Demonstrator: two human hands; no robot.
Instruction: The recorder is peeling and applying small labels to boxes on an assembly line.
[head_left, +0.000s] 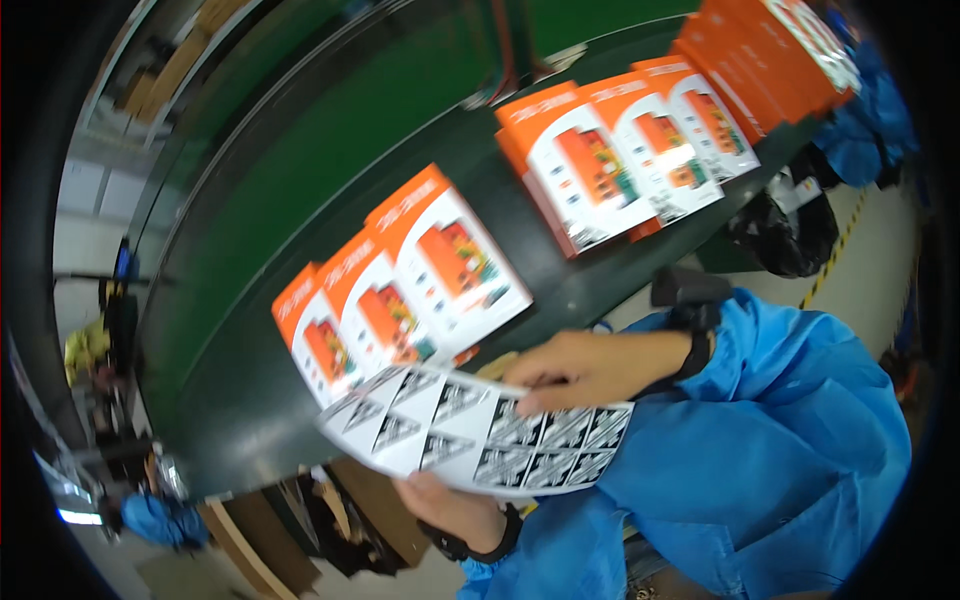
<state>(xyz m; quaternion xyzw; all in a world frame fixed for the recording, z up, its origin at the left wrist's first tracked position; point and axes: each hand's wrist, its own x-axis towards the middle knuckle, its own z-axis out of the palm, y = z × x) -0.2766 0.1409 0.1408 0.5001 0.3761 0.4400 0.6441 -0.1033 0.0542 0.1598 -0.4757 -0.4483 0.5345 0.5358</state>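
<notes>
A white sheet of labels (466, 452) with rows of black-and-white printed patches is stretched between my hands, its left end bent upward. My left hand (460, 512) pinches the sheet's lower edge, the thumb lying on top. Over the upper edge reaches my right hand (600, 368), its fingers curled onto the printed face and thumb side; whether it has a single label between the fingers I cannot make out. Just beyond the sheet, overlapping orange-and-white boxes (462, 262) lie on the dark green conveyor belt (250, 415).
Farther right on the belt lies another overlapping group of the same boxes (590, 180), with a larger orange stack (755, 65) behind it. A black plastic bag (790, 235) hangs beside the belt at right. Cardboard pieces (255, 550) stand below the belt. Another person's blue sleeve (870, 115) shows at far right.
</notes>
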